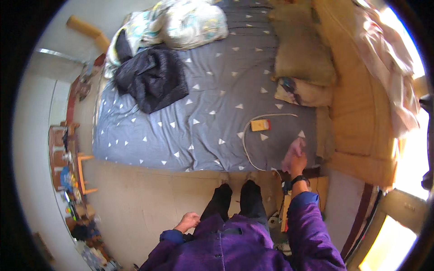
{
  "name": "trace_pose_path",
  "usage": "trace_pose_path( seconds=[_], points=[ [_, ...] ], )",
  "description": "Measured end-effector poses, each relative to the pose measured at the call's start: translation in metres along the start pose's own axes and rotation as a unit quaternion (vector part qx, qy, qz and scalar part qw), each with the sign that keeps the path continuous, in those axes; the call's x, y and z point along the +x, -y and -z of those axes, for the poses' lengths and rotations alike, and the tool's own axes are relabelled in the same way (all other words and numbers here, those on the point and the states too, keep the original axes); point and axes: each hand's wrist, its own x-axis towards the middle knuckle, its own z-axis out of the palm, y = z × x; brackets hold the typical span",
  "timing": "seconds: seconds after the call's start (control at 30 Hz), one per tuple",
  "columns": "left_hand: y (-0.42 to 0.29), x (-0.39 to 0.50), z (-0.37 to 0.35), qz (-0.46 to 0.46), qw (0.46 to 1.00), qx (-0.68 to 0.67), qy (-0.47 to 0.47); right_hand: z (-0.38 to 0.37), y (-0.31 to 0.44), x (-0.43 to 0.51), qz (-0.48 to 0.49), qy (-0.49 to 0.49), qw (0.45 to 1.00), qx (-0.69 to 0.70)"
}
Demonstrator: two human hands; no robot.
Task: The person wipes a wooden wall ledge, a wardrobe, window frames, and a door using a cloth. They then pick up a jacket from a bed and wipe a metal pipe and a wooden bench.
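Note:
My right hand (pixel 299 163) grips a pink cloth (pixel 292 152) above the near right corner of the bed. Down by my left thigh, my left hand (pixel 189 222) hangs with its fingers curled, and no object shows in it. On the grey sheet (pixel 203 135) with white triangles lies a small yellow box (pixel 260 125) with a red end. A white cable (pixel 244 140) curves around the box and runs over the bed's near edge.
A dark quilted garment (pixel 152 78) and a patterned quilt (pixel 195 25) lie at the far left of the bed. Pillows (pixel 301 50) line its right side, before a tan curtain (pixel 356 101). Beside my right forearm stands a low cabinet (pixel 320 191). A wooden stool (pixel 81 174) stands at left.

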Motion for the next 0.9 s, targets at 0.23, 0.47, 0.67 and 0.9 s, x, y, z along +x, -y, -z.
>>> trace_pose_path(
  seconds=[0.23, 0.47, 0.67, 0.9],
  points=[
    [0.027, -0.011, 0.009, -0.004, 0.998, -0.059, -0.034, -0.159, 0.076, -0.135, 0.032, 0.416, 0.900, 0.126],
    [0.086, 0.012, 0.060, -0.027, 0.985, -0.173, 0.006, -0.172, 0.140, -0.230, 0.132, 0.435, 0.889, -0.061],
    [0.168, 0.020, 0.148, -0.072, 0.957, -0.281, 0.002, -0.154, 0.184, -0.296, 0.080, 0.355, 0.917, -0.161],
    [0.242, 0.016, 0.242, -0.075, 0.937, -0.330, -0.084, -0.246, 0.240, -0.376, 0.085, 0.424, 0.894, -0.117]
  ],
)
